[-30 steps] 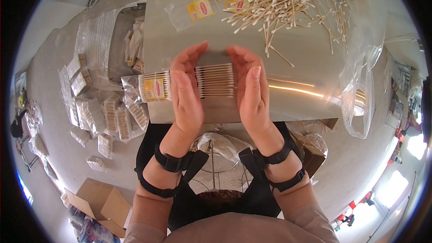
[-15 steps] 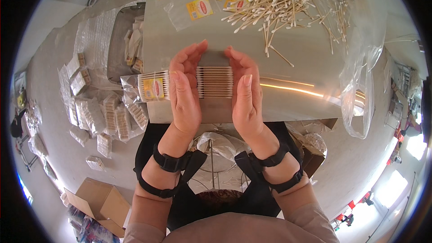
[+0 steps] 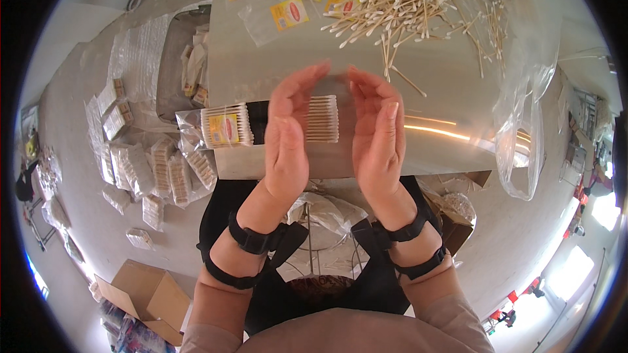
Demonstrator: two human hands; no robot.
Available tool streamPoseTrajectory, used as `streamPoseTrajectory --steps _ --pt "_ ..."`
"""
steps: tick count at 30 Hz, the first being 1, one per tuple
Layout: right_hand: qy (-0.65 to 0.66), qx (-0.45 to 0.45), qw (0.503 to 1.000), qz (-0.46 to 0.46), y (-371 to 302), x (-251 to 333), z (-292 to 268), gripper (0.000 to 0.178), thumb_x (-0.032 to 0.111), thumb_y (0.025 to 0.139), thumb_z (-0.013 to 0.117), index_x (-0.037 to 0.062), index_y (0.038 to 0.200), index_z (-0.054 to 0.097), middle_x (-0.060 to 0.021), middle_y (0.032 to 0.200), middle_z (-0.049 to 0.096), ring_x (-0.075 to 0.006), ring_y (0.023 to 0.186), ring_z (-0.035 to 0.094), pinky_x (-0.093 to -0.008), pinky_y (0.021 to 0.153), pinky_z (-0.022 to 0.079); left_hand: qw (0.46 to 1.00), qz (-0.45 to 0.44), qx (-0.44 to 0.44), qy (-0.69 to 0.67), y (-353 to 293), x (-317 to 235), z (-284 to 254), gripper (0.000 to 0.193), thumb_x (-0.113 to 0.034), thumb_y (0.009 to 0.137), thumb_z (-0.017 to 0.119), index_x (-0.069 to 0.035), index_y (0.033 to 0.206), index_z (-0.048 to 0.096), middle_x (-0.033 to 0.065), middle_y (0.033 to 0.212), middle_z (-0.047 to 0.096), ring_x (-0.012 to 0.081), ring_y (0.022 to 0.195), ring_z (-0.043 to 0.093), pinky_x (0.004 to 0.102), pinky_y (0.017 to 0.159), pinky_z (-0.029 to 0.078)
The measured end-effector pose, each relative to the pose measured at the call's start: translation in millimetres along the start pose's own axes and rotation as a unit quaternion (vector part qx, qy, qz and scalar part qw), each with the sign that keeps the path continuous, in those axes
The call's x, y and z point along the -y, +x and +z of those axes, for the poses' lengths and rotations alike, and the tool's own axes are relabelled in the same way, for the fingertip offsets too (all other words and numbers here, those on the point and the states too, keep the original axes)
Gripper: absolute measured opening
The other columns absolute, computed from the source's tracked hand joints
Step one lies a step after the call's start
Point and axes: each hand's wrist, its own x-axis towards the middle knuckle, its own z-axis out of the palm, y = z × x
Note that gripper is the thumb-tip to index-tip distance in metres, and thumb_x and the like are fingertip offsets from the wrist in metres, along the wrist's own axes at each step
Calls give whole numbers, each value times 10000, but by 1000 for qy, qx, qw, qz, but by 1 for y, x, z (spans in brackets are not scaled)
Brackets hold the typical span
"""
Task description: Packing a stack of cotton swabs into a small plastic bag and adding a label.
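Note:
A flat row of cotton swabs [image 3: 323,119] lies side by side on the metal tabletop between my hands. My left hand [image 3: 288,137], slightly blurred, is upright on its edge with fingers stretched out and covers the row's left ends. My right hand [image 3: 377,134] stands likewise, open, a small gap away from the row's right ends. Left of my left hand is a clear bag of cotton swabs [image 3: 226,125] with a yellow card in it, and a dark strip [image 3: 259,121] shows between them. Whether my left palm touches the swabs is hidden.
A loose heap of cotton swabs [image 3: 405,0] covers the table's far side. Clear bags with yellow cards [image 3: 289,14] lie at the far left. A clear plastic sheet [image 3: 523,111] hangs over the right edge. Left are a grey bin [image 3: 171,59], several swab packs [image 3: 134,167] and an open carton [image 3: 147,294].
Both hands have shifted right. My left hand now covers the left part of the swab row and uncovers the dark strip; my right hand has drawn away from the row's right ends.

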Motion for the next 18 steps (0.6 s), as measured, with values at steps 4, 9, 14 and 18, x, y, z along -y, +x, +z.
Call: streamPoseTrajectory --steps 4,9,14,18 --pt "-116 -31 991 60 -6 15 -15 330 241 1083 400 -8 1179 595 -106 1138 622 -196 1052 582 -339 921 456 997 -57 -23 -38 0 10 3 683 -531 1060 285 24 1457 321 223 1499 405 291 1432 346 406 1198 203" --pt "-339 86 937 -8 -4 25 -32 151 89 933 622 15 832 707 -86 821 637 -242 745 608 -340 646 474 998 -59 -13 -32 1 11 0 690 -544 1059 259 15 1459 320 245 1500 400 297 1443 333 408 1207 178" --pt "-417 149 888 -122 -7 22 -34 41 3 758 691 33 779 708 -78 780 633 -279 711 594 -367 608 481 998 -52 -14 -37 2 12 0 690 -547 1058 251 11 1457 327 257 1490 407 297 1439 339 409 1209 181" --pt "-421 143 886 -134 -6 20 -33 43 -2 761 696 36 778 704 -75 773 629 -278 707 593 -370 614 484 998 -52 -14 -35 3 11 0 686 -544 1059 247 11 1455 326 263 1487 407 296 1437 342 405 1209 189"
